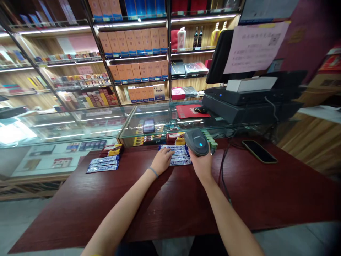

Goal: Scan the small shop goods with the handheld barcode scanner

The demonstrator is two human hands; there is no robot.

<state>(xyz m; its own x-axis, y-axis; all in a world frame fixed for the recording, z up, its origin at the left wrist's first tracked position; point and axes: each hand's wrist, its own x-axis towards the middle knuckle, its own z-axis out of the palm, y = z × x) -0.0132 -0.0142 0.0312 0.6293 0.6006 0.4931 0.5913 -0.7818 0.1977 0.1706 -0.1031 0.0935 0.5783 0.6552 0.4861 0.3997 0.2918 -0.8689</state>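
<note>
At the left of the dark red bench [80, 206], a row of blue-and-white sachets [103, 164] lies before some red-and-yellow packets [114, 150]. Mid-bench, the left hand [162, 160] rests its fingers on the near group of blue packs [180, 161]; whether its grip pinches one, I cannot tell. Just beside it, the right hand [201, 165] has its grip wrapped around a barcode scanner [197, 141], held above the packs' right end. The step in hand looks like scanning; the next move calls for lining the scanner up with a barcode. Farther right lies a phone [259, 151].
</note>
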